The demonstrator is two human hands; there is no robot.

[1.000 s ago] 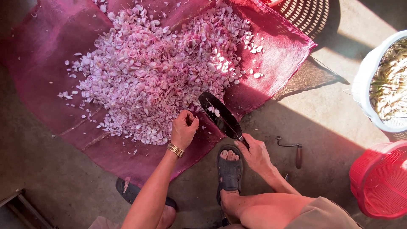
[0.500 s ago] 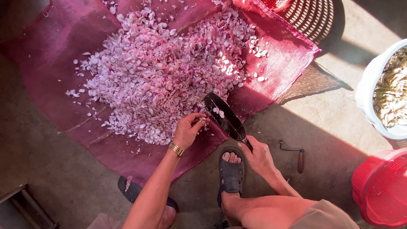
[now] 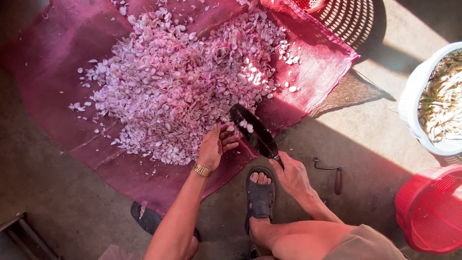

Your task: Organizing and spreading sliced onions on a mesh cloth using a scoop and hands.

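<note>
A big heap of pale pink and white cloves or petals (image 3: 187, 82) lies spread on a magenta mesh cloth (image 3: 57, 72) on the floor. My left hand (image 3: 217, 146), with a gold bracelet at the wrist, rests at the heap's near edge, fingers curled around a few pieces beside the blade. My right hand (image 3: 290, 174) grips the handle of a dark curved blade (image 3: 253, 132), which points up and to the left and carries a few pale pieces on its face. My sandalled foot (image 3: 260, 192) sits just below the blade.
A white bucket (image 3: 415, 96) holding pale pieces stands at the right edge. A red mesh basket (image 3: 428, 212) is at the lower right, another red basket (image 3: 310, 5) at the top. A small metal tool with a wooden handle (image 3: 332, 173) lies on the concrete.
My left hand has shifted slightly right and closer to the blade, its fingers curling on pieces. The view has drifted a little; my right hand keeps its hold.
</note>
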